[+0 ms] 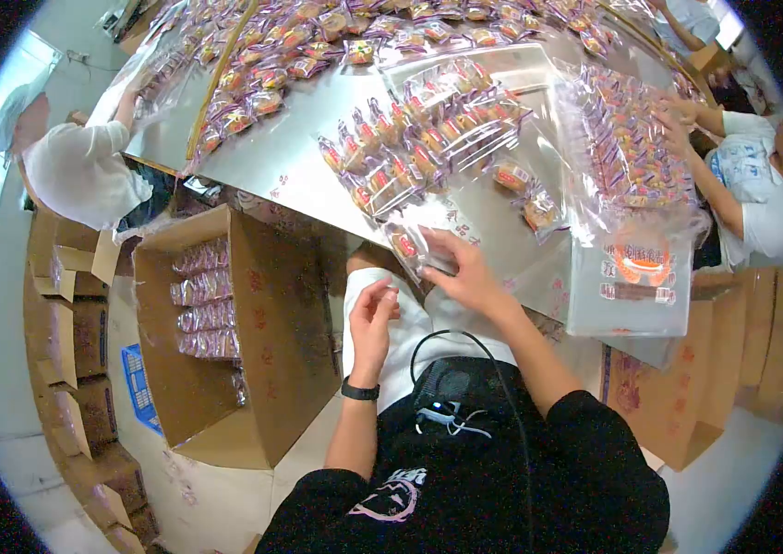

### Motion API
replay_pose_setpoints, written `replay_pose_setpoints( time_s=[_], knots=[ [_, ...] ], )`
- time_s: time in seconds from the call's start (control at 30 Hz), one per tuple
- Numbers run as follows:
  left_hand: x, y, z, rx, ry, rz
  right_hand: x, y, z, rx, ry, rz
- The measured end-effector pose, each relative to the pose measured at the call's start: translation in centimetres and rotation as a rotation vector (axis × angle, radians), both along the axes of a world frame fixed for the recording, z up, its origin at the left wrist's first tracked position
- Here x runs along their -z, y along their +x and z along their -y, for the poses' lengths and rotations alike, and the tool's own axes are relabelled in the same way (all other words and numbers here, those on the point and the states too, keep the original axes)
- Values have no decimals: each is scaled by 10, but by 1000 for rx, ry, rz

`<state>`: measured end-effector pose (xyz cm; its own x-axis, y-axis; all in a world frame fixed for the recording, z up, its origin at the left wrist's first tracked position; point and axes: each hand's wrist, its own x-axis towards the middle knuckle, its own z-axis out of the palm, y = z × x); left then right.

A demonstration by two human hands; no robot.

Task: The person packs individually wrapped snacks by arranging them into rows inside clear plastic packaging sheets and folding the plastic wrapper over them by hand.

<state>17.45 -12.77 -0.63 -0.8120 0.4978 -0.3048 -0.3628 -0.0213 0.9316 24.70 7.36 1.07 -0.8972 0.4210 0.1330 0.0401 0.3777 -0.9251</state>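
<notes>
At the near edge of the table, my right hand [465,272] has its thumb and fingers closed on a small wrapped cake [405,244] in a clear and purple packet. My left hand [371,328], with a dark band on the wrist, is raised just below and to the left. Its fingers are loosely curled and apart from the thumb, with nothing visible in them. Beyond my hands, rows of wrapped cakes [428,138] lie in a clear plastic bag on the metal table [308,198]. Two loose packets [539,210] rest to the right of the bag.
A heap of packets [318,42] covers the far table. On the right, a co-worker's hands [678,120] touch a filled bag [627,138] near printed plastic bags [632,286]. An open carton [271,342] with packed rows stands at lower left, beside a blue crate [139,388]. Another co-worker [82,171] is at left.
</notes>
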Motion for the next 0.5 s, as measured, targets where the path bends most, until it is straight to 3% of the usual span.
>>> replay_pose_setpoints(
  time_s=[0.1,0.23,0.33,0.5],
  knots=[
    [38,5,13,129,-255,-264,-17,-4,-1,-29,125,75],
    [26,26,22,247,-488,-887,-18,-6,0,59,474,-9],
    [23,25,21,340,-477,-916,-5,1,-16,85,550,-77],
    [27,17,12,325,-490,-904,-25,17,-58,572,771,68]
  ],
)
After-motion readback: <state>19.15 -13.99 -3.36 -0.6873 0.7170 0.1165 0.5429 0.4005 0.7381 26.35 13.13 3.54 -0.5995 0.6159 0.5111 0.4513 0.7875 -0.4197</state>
